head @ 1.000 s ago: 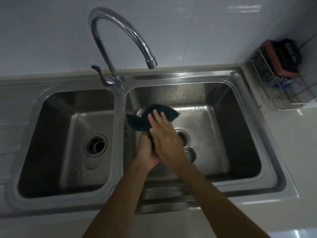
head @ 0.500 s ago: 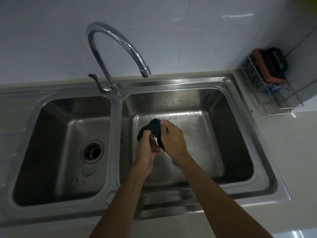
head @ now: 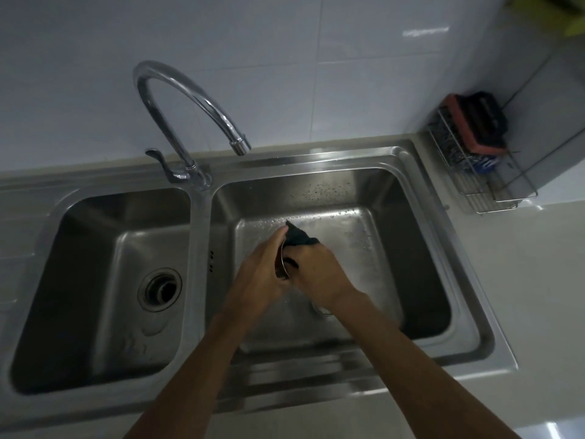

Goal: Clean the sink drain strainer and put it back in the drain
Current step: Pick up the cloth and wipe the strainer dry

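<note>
- Strainer (head: 281,264) is sitting between the two hands at the centre of the frame, above the right basin; only a thin curved metal edge is showing, the rest being hidden by palm and cloth.
- Left hand (head: 259,274) is closing around the strainer from the left, cupping it and holding it steady.
- Right hand (head: 316,267) is clamping a dark cloth (head: 299,237) against the strainer's other side; the two hands are pressing together, with nothing visible between them but metal and fabric.
- Wetness looks like the main risk: droplets are showing on the sink (head: 316,191) wall in the upper middle, so the metal is likely slick and could be slipping out of the cupped hand under hard rubbing.
- Right drain, the strainer's destination, is lying under the right wrist and is mostly hidden, so I cannot tell how open it is; a dropped strainer could be landing crooked there.
- Loose cloth ends are sticking up above the hands and might be snagging on the rim.
- Left drain (head: 160,289), at the left of the frame, is standing open; I judge reseating there a possible mix-up.
- Tap (head: 190,99) is arching over the upper left, with no water running.
</note>
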